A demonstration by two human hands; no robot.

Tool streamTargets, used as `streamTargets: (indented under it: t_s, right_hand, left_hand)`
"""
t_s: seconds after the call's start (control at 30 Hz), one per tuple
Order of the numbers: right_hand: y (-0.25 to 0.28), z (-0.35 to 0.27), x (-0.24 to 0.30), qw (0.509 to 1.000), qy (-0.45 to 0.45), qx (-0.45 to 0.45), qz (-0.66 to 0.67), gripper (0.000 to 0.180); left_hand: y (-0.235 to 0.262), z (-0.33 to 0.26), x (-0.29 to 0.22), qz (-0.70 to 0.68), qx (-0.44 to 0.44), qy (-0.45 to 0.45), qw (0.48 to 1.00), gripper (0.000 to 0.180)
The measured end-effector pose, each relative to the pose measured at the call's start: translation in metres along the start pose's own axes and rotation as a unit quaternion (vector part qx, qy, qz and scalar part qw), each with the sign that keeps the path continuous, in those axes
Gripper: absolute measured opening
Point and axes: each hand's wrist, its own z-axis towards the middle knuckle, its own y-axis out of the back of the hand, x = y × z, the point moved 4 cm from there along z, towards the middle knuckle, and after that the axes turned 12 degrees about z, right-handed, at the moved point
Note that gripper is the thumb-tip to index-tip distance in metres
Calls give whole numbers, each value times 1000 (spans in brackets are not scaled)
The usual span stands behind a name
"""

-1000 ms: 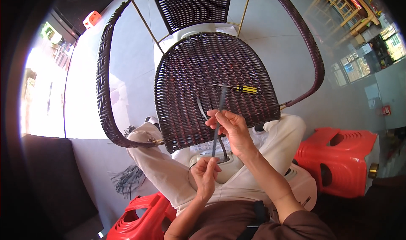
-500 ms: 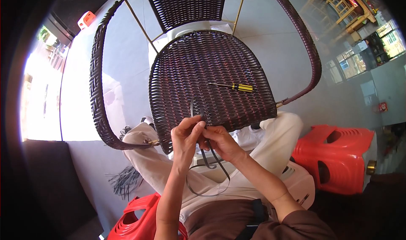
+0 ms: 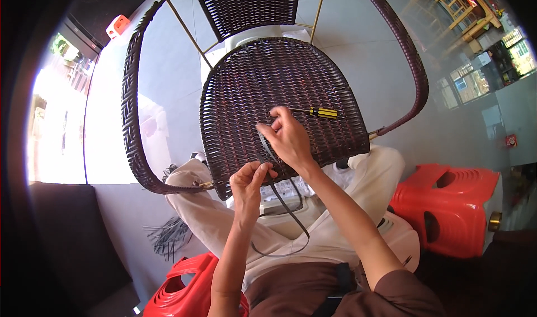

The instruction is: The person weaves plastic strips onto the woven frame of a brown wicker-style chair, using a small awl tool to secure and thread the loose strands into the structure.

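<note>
Low over the front of a dark brown woven chair seat [image 3: 240, 102], my left hand [image 3: 249, 178] pinches a thin, flat dark strip [image 3: 292, 213] between thumb and fingers. The strip hangs in a loose loop over my lap, and its upper part rises toward my right hand [image 3: 291, 141]. That hand is above the seat with thumb and forefinger apart. The strip lies close by its thumb; whether they touch is unclear. On the seat just beyond lies a screwdriver [image 3: 324, 113] with a yellow and black handle, its tip hidden by my right fingers.
Woven armrests [image 3: 131, 93] curve around both sides of the seat, and the backrest [image 3: 246, 6] is at the far end. A red plastic stool [image 3: 456, 205] is at the right, another red stool [image 3: 179, 286] at lower left. A bundle of dark strips [image 3: 168, 237] lies on the floor.
My right hand has left my left hand and moved forward over the seat, close to the screwdriver. The left hand keeps its pinch. The strip's upper part now leans toward the right hand.
</note>
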Motion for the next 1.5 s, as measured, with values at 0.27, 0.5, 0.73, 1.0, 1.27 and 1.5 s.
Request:
streamTargets:
  t_s: [0.27,0.5,0.73,1.0,1.27,1.5]
  right_hand:
    - [-28,-13,-33,961,-165,43,220,14]
    - [-28,-83,-41,909,-254,-24,329,8]
    - [-17,-132,-49,923,-271,25,273,13]
    - [76,-12,8,964,114,-10,-240,27]
    - [60,19,-35,934,161,80,-309,18]
    - [38,-15,-16,976,96,106,-162,15]
  left_hand:
    - [19,0,-15,0,-54,9,999,16]
    - [7,60,-28,12,-76,14,997,17]
    - [-15,91,29,89,-101,51,990,16]
    - [-11,81,30,65,-126,85,986,17]
    - [-11,77,33,38,-122,71,989,13]
    - [-10,78,31,16,-128,112,985,16]
